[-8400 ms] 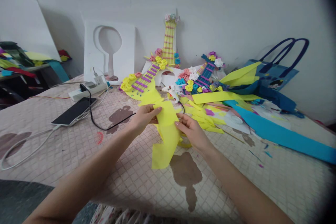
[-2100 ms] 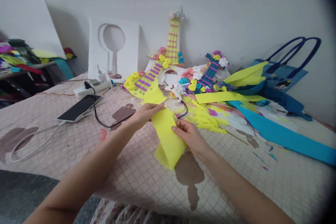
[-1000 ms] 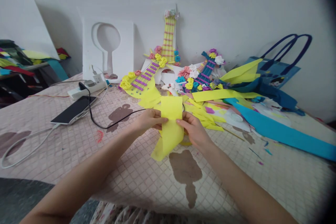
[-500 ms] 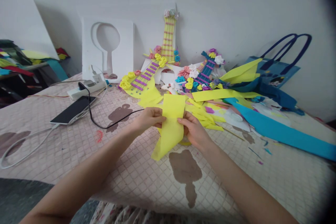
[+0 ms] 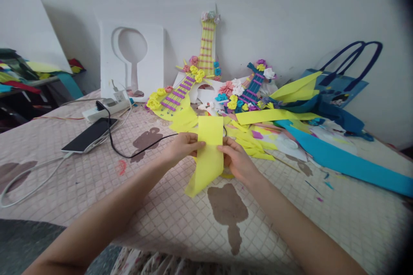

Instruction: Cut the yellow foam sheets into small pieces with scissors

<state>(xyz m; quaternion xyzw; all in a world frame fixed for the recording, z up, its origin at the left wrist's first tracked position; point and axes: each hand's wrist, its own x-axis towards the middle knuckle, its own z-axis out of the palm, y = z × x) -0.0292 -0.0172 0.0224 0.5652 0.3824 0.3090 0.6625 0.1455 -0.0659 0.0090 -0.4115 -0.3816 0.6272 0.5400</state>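
A strip of yellow crepe paper (image 5: 210,150) stands upright between my hands, its lower end curling down to the left. My left hand (image 5: 185,145) pinches its left edge, thumb on the near face. On the opposite edge, my right hand (image 5: 237,154) pinches the strip the same way, its other fingers behind the paper. Beneath the right hand, part of a yellow ring-shaped thing (image 5: 228,176) shows; the rest is hidden. Just beyond the hands lie scraps of yellow paper (image 5: 254,148) and a paper-covered yellow guitar shape (image 5: 176,96) with purple bands.
A phone (image 5: 89,135) and a white power strip (image 5: 108,107) with cables lie at left. White foam board (image 5: 106,60) with a cut-out leans on the wall. A blue guitar shape (image 5: 253,90), blue paper strip (image 5: 348,163) and blue bag (image 5: 351,84) are at right.
Both hands and the yellow strip have shifted very slightly to the left. The grip on both edges stays the same.
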